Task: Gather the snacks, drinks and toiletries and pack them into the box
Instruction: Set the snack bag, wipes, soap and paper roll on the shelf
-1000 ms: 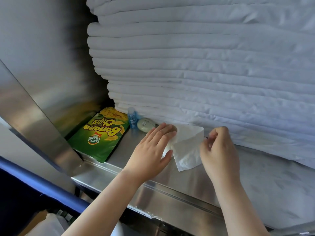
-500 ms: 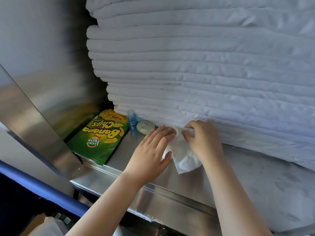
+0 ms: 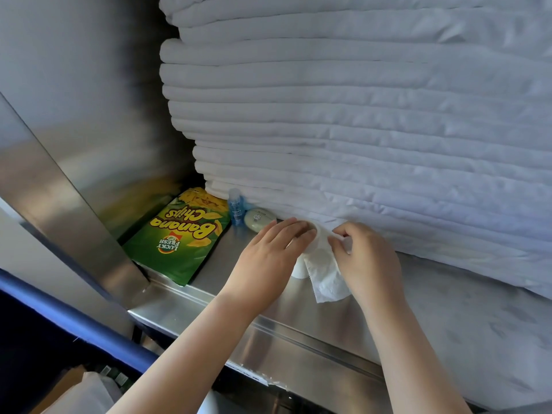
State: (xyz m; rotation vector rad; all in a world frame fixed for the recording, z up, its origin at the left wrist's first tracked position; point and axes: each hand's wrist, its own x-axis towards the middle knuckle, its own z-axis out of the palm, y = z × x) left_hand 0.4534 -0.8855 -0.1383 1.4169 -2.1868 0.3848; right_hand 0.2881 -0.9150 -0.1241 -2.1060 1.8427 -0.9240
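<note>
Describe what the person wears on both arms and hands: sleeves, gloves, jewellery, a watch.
The left hand and right hand are ungloved. The arms behind them are bare as far as the frame shows, with no sleeves in view. No watch, bracelet or ring shows on the visible parts.

Pretty sure this is a hotel-type linen store or a housekeeping cart, not somebody's home. The dead giveaway is the huge stack of folded white sheets [image 3: 358, 115], all identical and piled up past the top of the view. It sits on a brushed stainless steel shelf [image 3: 268, 318] with a steel side panel [image 3: 74, 204], proper institutional kit. Tucked in the corner just beside the linen are guest-supply sized bits: a tiny blue bottle [image 3: 236, 207], what looks like a little pale oval soap [image 3: 259, 219], and a green bag of banana chips [image 3: 179, 234] lying flat.
</note>
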